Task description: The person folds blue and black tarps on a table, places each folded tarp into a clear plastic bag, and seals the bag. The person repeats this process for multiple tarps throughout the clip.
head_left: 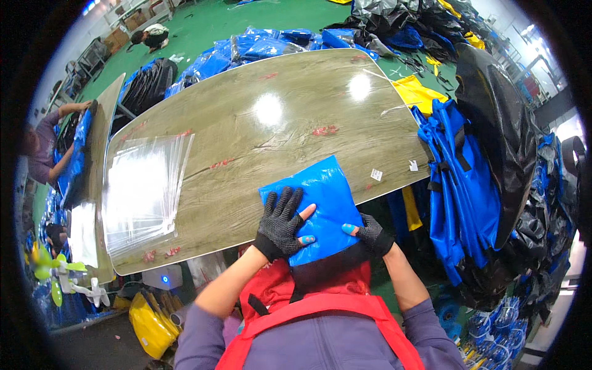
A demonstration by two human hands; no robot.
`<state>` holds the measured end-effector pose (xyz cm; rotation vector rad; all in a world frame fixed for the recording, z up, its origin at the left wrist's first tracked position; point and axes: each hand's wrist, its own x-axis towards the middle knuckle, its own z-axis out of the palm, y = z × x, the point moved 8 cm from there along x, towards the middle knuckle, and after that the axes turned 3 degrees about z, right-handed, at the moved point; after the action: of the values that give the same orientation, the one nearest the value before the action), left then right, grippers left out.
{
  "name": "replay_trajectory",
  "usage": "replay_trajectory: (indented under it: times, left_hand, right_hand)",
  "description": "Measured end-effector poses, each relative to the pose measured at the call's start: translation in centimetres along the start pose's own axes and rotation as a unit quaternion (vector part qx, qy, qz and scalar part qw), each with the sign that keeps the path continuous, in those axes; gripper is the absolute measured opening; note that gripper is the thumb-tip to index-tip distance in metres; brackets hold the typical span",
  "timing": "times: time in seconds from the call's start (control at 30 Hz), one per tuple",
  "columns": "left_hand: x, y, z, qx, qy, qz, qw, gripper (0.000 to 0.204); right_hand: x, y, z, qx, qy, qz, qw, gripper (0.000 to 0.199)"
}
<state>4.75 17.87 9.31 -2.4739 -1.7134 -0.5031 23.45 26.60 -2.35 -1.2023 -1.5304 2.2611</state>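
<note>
A folded blue bag (317, 213) of shiny sheet material, with a black band along its near side, lies over the table's near edge in front of me. My left hand (282, 223), in a black dotted glove with bare taped fingertips, rests flat on its left part, fingers stretched out. At the right side, my right hand (370, 234) pinches the bag: the taped thumb is on top and the other fingers are partly hidden at the edge. A stack of clear plastic sleeves (145, 191) lies on the wood-patterned table (246, 135), left of the bag.
Blue bags (459, 191) and a large black sheet (499, 135) hang at the table's right end, beside a yellow piece (416, 92). Wrapped blue packs (265, 46) line the far edge. Another person (49, 145) handles blue material at the left table. A small fan (58, 268) stands lower left.
</note>
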Motion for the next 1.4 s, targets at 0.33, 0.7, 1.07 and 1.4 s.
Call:
replay_trajectory:
  times: [0.33,0.7,1.07,1.4]
  left_hand:
    - [6.9,-8.2,5.7,-0.154,-0.072,-0.057,0.984,0.054]
    - [-27.7,-38.0,-3.4,0.119,0.162,-0.457,0.866,0.014]
    - [-9.7,-13.2,1.5,-0.008,0.130,-0.240,0.962,0.026]
    - [-10.6,-15.2,3.0,-0.113,0.152,-0.326,0.926,0.014]
  right_hand:
    - [0.1,-1.5,-0.3,-0.026,-0.017,0.005,1.000,0.059]
    - [-0.6,0.0,-3.6,-0.057,0.044,0.042,0.996,0.065]
    - [-0.5,-1.4,-3.4,-0.004,0.020,-0.017,1.000,0.064]
    - [2.3,-7.0,-1.4,-0.009,-0.004,-0.022,1.000,0.065]
